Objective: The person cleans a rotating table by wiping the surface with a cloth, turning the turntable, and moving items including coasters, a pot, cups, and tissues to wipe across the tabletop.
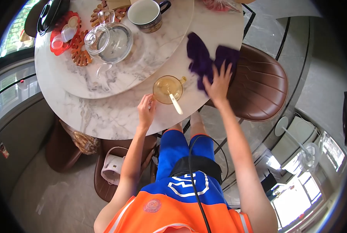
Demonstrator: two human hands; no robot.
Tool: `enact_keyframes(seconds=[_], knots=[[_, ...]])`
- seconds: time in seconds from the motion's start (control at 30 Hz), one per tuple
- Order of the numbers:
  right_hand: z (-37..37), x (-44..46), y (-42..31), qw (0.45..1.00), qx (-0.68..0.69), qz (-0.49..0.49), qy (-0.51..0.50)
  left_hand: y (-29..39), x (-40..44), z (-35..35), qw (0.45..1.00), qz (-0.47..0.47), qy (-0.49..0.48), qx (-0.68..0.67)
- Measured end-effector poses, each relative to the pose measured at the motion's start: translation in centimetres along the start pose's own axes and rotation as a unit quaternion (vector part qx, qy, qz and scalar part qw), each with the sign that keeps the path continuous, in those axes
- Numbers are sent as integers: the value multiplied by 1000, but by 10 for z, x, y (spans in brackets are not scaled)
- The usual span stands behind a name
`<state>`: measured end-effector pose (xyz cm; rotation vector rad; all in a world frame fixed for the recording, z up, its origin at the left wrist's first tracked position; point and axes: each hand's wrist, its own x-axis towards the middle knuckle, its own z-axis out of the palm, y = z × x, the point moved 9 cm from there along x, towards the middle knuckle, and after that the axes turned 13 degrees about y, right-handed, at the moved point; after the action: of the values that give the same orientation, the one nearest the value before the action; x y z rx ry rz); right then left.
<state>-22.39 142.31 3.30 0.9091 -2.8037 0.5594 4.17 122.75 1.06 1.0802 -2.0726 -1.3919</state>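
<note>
My left hand [146,111] is at the left side of an amber glass mug [161,98], its fingers curled close together at the glass. Whether they grip the mug or some small thing is hidden. Inside the mug leans a spoon with a white handle [176,104], which sticks out over the near rim. My right hand [219,84] lies over the near part of a crumpled dark purple cloth [201,58], fingers spread and stretched forward. The cloth is slightly blurred and reaches the table's right edge.
On the raised round marble turntable [150,58] stand a clear glass pot with lid [119,44], an enamel mug [147,21], wooden trivets [80,50] and a red tray [59,48]. Brown chairs [260,83] surround the table; a white bag [113,167] sits on one.
</note>
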Motion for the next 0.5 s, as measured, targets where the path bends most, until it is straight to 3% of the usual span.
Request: enact_keyframes(seconds=[0.23,0.33,0.5], knots=[[-7,-136,-92,989,41,-37,-135,-1,5,-27,999,-18,32,-19],[-2,-108,-82,984,44,-92,-147,-14,1,-47,998,-12,58,-20],[28,41,-28,994,-19,-93,-48,-35,-20,-74,997,-53,50,3]])
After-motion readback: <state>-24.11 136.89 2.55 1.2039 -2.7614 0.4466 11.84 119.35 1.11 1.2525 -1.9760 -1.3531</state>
